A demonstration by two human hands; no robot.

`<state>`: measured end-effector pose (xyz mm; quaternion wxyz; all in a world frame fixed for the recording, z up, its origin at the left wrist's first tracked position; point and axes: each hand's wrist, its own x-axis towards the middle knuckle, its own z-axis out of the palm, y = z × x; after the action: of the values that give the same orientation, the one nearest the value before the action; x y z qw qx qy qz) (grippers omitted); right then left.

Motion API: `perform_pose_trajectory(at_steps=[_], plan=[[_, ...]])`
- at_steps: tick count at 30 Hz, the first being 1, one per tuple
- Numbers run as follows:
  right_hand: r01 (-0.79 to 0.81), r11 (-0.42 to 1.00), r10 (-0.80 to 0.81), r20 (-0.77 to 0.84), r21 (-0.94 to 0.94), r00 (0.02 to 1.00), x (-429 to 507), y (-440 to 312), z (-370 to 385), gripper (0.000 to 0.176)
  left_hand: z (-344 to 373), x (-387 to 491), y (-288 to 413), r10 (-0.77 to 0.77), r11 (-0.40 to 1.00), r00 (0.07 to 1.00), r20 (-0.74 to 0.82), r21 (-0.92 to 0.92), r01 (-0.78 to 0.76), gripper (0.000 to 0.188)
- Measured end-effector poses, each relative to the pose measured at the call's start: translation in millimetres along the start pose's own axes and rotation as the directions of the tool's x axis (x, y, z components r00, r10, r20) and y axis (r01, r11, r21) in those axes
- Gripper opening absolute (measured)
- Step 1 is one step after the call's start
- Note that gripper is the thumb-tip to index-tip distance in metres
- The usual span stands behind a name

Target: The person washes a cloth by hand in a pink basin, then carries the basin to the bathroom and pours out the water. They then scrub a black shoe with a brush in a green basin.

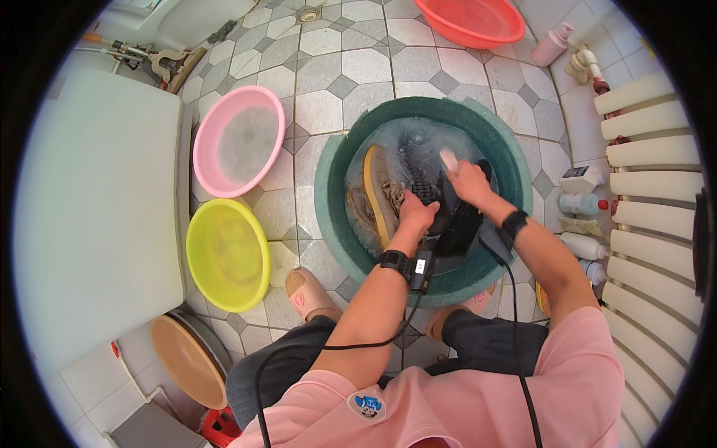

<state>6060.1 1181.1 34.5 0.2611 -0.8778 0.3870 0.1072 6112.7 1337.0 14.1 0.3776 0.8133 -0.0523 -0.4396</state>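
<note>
A large green plastic tub (330, 190) with a chipped rim holds murky, sudsy water. In it lies a grey-beige lace-up shoe (382, 187) on its side, its yellowed sole showing. Beside that shoe, a dark lace-up shoe (419, 168) sits partly under water. My left hand (415, 214) grips the rear part of the dark shoe, fingers close to the beige laces; some fingertips are hidden. My right hand (469, 182) holds a pale pinkish bar-shaped object (448, 159), soap or a brush handle, above the water. Further black items (462, 229) lie below my right wrist.
Left of the tub stand a pink basin (200, 159) and a yellow-green basin (193, 263). A red basin (476, 39) is at the far end. Several bottles (580, 203) line the wall by a white radiator (655, 185). Black cables (358, 346) run from my wrists.
</note>
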Motion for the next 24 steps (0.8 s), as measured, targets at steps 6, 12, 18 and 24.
perform_pose_trajectory(at_steps=[6, 12, 18, 24], plan=[[0.373, 0.925, -0.365, 0.113, -0.068, 0.924, -59, -21, -5, 0.041, -4, -3, -6, -0.026, 0.825, 0.996, 0.081, -0.561, 0.067, 0.072], [0.205, 0.972, -0.203, 0.036, -0.118, 0.979, -11, -21, -10, 0.034, -14, -17, -4, 0.050, 0.650, 0.990, 0.133, -0.757, 0.069, 0.050], [0.429, 0.902, -0.424, 0.090, -0.050, 0.901, -52, -24, 4, 0.045, -22, -14, -8, -0.004, 0.629, 0.988, 0.154, -0.768, 0.122, 0.044], [0.234, 0.965, -0.228, 0.065, -0.117, 0.971, -10, -31, -4, 0.040, -27, -16, -13, 0.087, 0.606, 0.975, 0.205, -0.787, 0.111, 0.043]])
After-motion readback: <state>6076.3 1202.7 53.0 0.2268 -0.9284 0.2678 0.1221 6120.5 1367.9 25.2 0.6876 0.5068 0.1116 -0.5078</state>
